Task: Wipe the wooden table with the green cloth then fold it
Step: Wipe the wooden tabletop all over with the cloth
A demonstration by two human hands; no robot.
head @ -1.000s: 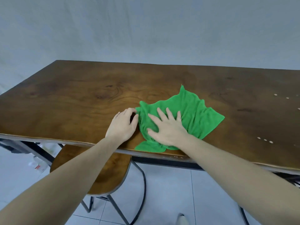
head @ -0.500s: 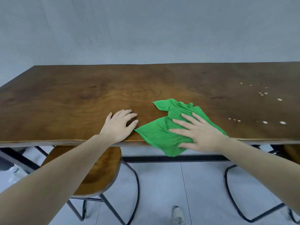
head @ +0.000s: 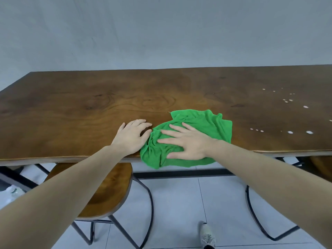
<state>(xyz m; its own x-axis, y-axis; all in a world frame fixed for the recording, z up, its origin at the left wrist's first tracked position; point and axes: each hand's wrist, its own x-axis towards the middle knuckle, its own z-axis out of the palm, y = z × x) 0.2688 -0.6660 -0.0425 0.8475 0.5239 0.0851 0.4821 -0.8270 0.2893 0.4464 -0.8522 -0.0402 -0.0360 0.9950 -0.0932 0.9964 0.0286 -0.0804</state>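
A crumpled green cloth (head: 201, 121) lies on the dark wooden table (head: 89, 108) at its near edge, with its lower part hanging over that edge. My right hand (head: 186, 142) presses flat on the cloth, fingers spread and pointing left. My left hand (head: 133, 136) rests palm down on the bare wood just left of the cloth, its fingertips close to the cloth's bunched left side.
Several white droplets (head: 291, 132) dot the table's right part. A wooden stool (head: 106, 191) with black metal legs stands under the table below my left arm. Another stool frame (head: 255, 218) is at the right. My shoe (head: 207, 236) is on the tiled floor.
My right hand has slid the cloth leftward toward my left hand, bunching its left side. The view has shifted, and the droplets sit further right.
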